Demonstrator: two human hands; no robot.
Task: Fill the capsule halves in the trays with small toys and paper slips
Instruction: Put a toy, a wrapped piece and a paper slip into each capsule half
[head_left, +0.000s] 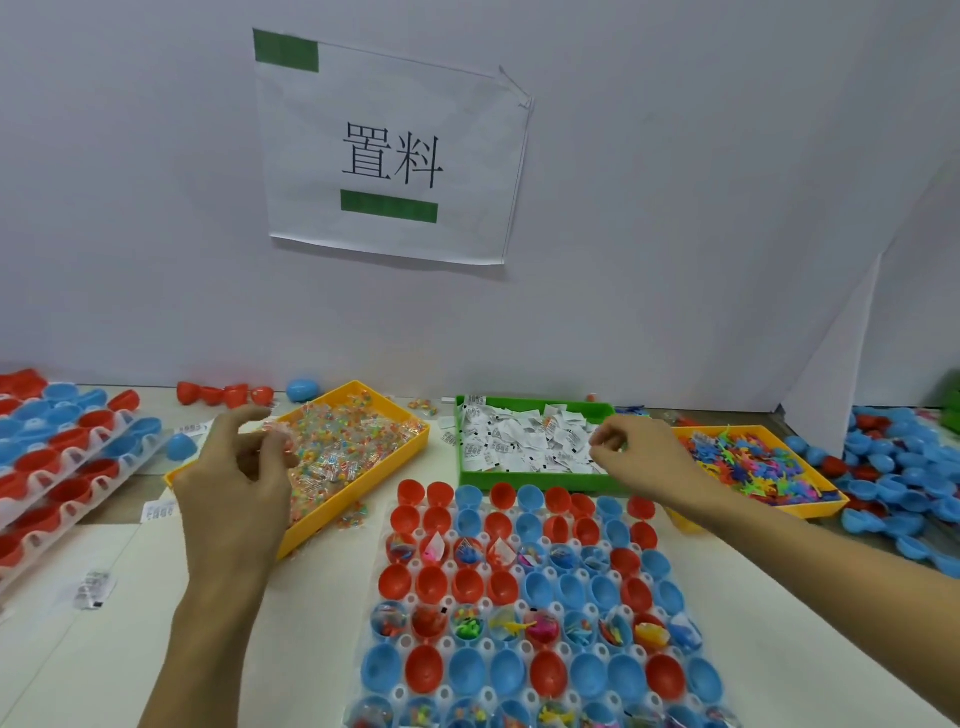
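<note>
Restocking under way behind the capsule tray (537, 605): the left hand (236, 486) pinches what looks like a toy packet (274, 432) above the yellow bin (332, 452), and the right hand (641, 462) pinches paper slips (524, 439) in the green bin (540, 475). Both loads next need dropping into empty halves.

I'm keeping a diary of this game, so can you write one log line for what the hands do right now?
left hand: pinches clear packet over yellow bin | right hand: pinches paper slip at green bin | capsule tray: partly filled
</note>
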